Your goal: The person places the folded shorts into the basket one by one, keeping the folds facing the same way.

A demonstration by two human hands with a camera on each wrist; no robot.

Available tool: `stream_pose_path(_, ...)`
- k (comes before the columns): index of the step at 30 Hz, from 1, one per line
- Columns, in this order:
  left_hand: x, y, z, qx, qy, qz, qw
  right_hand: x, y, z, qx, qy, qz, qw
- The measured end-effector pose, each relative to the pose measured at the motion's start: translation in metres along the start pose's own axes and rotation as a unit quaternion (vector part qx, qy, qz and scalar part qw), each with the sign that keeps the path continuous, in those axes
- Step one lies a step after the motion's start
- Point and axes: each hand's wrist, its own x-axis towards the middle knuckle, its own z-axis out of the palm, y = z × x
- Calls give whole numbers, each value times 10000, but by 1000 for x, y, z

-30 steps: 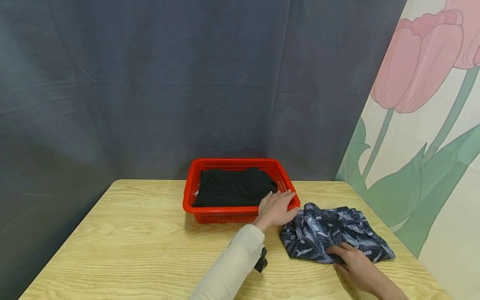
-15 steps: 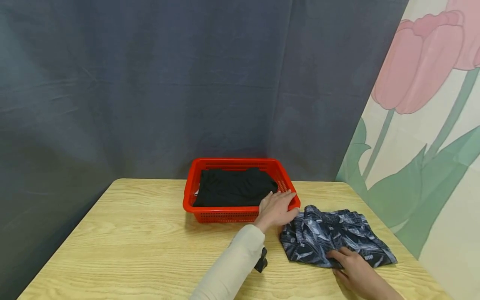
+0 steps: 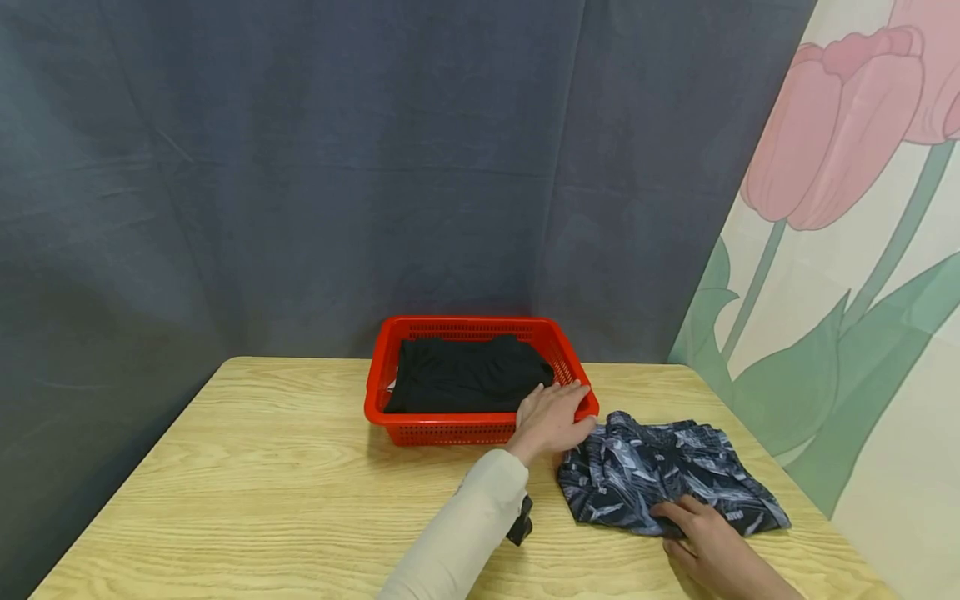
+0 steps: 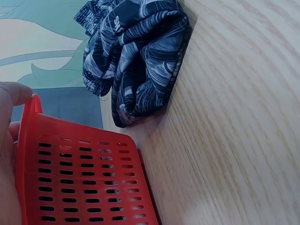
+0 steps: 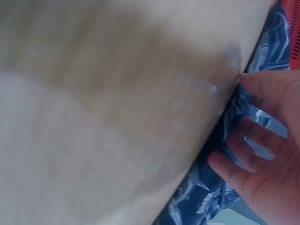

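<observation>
My left hand [image 3: 551, 417] rests over the front right corner of a red perforated plastic basket [image 3: 450, 429], fingers lying across the rim. Its thumb tops the corner in the left wrist view. Inside the basket lies a folded black garment [image 3: 468, 375]. To the right, dark shorts [image 3: 645, 467] with a grey-white print lie folded and rumpled on the table. My right hand [image 3: 708, 542] pinches their near edge, fingers on top and thumb at the edge. The right wrist view shows the thumb [image 5: 262, 84] near the tabletop and the fingers bent over the cloth.
The wooden table [image 3: 262, 475] carries everything. A dark blue curtain [image 3: 360, 183] hangs behind it, and a wall with painted tulips [image 3: 847, 333] runs along the right side. A small black object [image 3: 520, 525] shows beside the left sleeve.
The shorts' near edge has shifted slightly towards me, with the right hand still at it. My left hand and the basket have stayed in place.
</observation>
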Motion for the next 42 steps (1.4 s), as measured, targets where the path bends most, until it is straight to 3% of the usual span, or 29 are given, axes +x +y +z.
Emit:
stream_pose_path(5, -1, 0, -2, -4, -35, -28, 10000, 5, 0, -8, 183, -276, -50, 9994)
stream_pose_path(16, 0, 2, 0, 38, -2, -35, 10000, 16, -4, -9, -130, 77, 267, 9995)
stream_pose_path(25, 0, 1, 0, 61, 35, -30, 10000, 15, 3, -6, 396, -485, 10, 9980)
stream_pose_path(42, -1, 0, 0, 29, 34, -28, 10000, 9, -1, -4, 794, -858, -34, 9931)
